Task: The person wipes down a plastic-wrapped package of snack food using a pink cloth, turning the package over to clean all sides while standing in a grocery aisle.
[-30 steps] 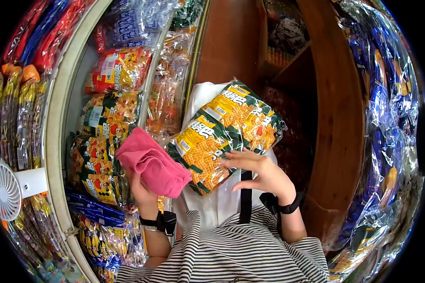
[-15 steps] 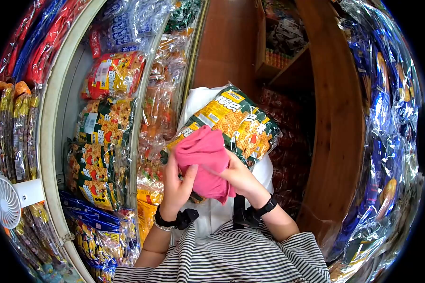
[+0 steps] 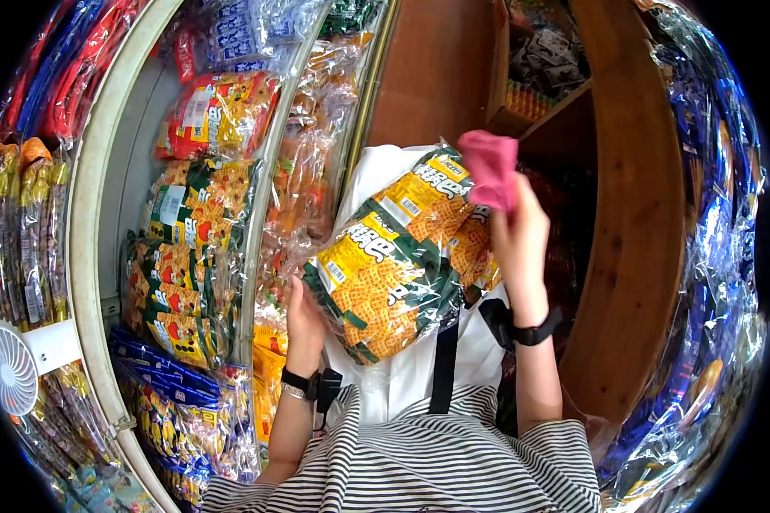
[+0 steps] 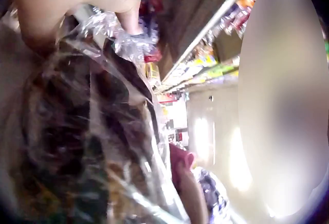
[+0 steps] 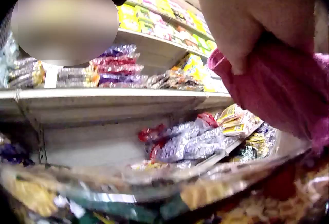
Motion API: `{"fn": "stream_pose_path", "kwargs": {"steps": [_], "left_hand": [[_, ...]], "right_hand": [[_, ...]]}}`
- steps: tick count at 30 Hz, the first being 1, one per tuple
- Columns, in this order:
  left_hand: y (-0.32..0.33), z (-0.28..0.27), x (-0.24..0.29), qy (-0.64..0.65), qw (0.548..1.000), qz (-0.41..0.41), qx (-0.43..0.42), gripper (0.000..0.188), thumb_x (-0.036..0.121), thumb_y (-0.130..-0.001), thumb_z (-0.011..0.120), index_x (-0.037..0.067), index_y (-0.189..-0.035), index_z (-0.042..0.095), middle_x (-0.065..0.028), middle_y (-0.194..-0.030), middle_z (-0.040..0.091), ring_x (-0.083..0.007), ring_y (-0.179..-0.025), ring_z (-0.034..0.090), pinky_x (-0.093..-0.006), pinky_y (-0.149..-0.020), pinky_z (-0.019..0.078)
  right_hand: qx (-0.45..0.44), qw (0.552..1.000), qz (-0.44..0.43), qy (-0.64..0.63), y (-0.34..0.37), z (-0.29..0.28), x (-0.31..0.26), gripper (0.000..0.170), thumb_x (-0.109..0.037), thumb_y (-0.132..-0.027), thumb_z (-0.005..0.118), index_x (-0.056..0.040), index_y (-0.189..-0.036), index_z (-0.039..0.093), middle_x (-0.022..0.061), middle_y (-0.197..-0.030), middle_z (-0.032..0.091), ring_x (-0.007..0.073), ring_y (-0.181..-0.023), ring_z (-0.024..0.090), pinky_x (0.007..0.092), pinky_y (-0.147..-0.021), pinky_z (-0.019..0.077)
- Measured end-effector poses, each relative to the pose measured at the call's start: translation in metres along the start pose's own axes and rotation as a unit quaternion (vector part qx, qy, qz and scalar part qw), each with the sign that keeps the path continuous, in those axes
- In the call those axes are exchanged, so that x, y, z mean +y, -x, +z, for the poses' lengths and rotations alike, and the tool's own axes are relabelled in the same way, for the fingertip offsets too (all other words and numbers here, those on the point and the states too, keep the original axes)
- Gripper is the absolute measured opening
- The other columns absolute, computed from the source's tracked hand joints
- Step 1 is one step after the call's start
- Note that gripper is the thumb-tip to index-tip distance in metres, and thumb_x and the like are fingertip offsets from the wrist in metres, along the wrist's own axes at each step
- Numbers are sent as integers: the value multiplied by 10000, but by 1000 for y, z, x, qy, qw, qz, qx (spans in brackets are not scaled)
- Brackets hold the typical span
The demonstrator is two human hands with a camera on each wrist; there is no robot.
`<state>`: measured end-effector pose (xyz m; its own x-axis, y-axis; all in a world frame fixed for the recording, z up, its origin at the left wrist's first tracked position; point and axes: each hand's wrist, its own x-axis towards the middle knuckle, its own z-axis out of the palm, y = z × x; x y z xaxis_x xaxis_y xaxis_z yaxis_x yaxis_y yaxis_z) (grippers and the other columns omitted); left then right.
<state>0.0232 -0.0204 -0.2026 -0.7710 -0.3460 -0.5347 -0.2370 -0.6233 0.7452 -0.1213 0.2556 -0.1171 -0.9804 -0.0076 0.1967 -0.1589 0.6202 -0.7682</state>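
Key relation: the cloth sat at the far-right end of the pack, pinched in the right hand, fingers bent onto it. Pack lay on white fabric just in front of the striped shirt, long axis diagonal, near-left to far-right. From the right fingers, most of the pack's printed face lay left and back toward the body. Couldn't tell if cloth touched film there; it overlapped that corner in the head view, some blur. Right hand was nearer the far end, left hand had the near-left edge: left wrist view showed its fingers gripping bunched film, the rest hidden by the pack. Materials: pack was several pillow-shaped bags in one clear outer wrap, glossy, crinkled, loose at the edges, green and yellow print with waffle-grid snacks pictured. Looked soft and likely to shift if pushed without the left hand's hold, my judgement. Cloth was pink, matte, limp, folded into a wad. Black strap ran flat down the white fabric. Left: similar plump bags on the shelf, pale metal edge. Right: smooth brown wood panel, visible grain.
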Motion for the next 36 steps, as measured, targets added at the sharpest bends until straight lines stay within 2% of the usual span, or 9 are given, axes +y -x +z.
{"fn": "stream_pose_path", "kwargs": {"steps": [1, 4, 8, 13, 20, 23, 31, 34, 36], "left_hand": [[1, 5, -1, -5, 1000, 7, -12, 723, 532, -976, 460, -5, -1443, 335, -110, -1445, 433, -253, -1290, 447, -408, -1101, 317], [-2, -1, -6, 29, 992, 19, -119, 715, 533, -977, 451, 2, -1444, 345, -115, -1434, 453, -260, -1295, 453, -412, -1094, 339], [2, 27, 3, 35, 991, -61, -117, 614, 475, -994, 448, 32, -1417, 415, -112, -1395, 506, -241, -1258, 506, -398, -1059, 399], [3, 53, -25, 110, 969, -87, -204, 559, 325, -1040, 353, 10, -1496, 283, -93, -1498, 392, -197, -1358, 388, -337, -1127, 282], [-5, 44, -33, 127, 971, -140, -144, 579, 468, -1031, 326, 89, -1468, 350, -98, -1453, 441, -243, -1311, 459, -402, -1087, 378], [-1, 43, -23, 108, 988, -92, -61, 568, 434, -1036, 309, 27, -1423, 398, -129, -1414, 486, -269, -1277, 496, -421, -1078, 391], [1, 44, -18, 119, 982, -59, -134, 542, 443, -1039, 309, 88, -1441, 388, -90, -1353, 539, -224, -1204, 544, -390, -1015, 441], [-3, 31, -26, 94, 985, -108, -101, 566, 469, -1034, 313, 92, -1450, 376, -98, -1424, 473, -236, -1273, 491, -402, -1049, 408], [2, 21, -31, 85, 983, -132, -94, 599, 462, -1027, 328, 59, -1470, 333, -114, -1415, 479, -241, -1279, 481, -405, -1076, 383]], "right_hand": [[0, 997, -81, 17, 1, 18, 9, 416, 77, -774, 569, 37, -1187, 539, 248, -1177, 598, 437, -1077, 574, 430, -924, 480], [-105, 971, -163, 141, 12, 38, 10, 440, 33, -748, 636, -14, -1182, 573, 171, -1281, 575, 365, -1254, 498, 475, -1083, 366], [-98, 987, -97, 79, 11, 22, 17, 431, 23, -753, 654, -16, -1177, 581, 164, -1292, 580, 356, -1269, 493, 459, -1097, 356], [-36, 999, -7, 35, 12, 11, 35, 482, 97, -764, 595, 5, -1236, 564, 231, -1184, 612, 384, -1151, 567, 415, -997, 440], [-236, 938, -241, 85, 58, 45, -43, 383, -92, -785, 595, -149, -1156, 664, 96, -1280, 599, 277, -1258, 514, 501, -1075, 378], [-253, 935, -235, 79, 53, 50, -45, 364, -142, -816, 562, -175, -1163, 665, 85, -1301, 588, 277, -1275, 501, 517, -1093, 353], [-68, 990, -86, 83, 2, 35, 12, 401, 71, -727, 591, -49, -1104, 654, 180, -1184, 623, 386, -1185, 534, 461, -1036, 402], [-205, 970, -90, 92, 11, 39, -15, 334, 61, -723, 594, -35, -1037, 653, 163, -1141, 637, 356, -1168, 553, 449, -1007, 423], [-210, 946, -246, 32, 36, 70, -28, 250, -32, -749, 602, -54, -995, 639, 141, -1146, 638, 307, -1188, 554, 453, -1019, 418]]}}
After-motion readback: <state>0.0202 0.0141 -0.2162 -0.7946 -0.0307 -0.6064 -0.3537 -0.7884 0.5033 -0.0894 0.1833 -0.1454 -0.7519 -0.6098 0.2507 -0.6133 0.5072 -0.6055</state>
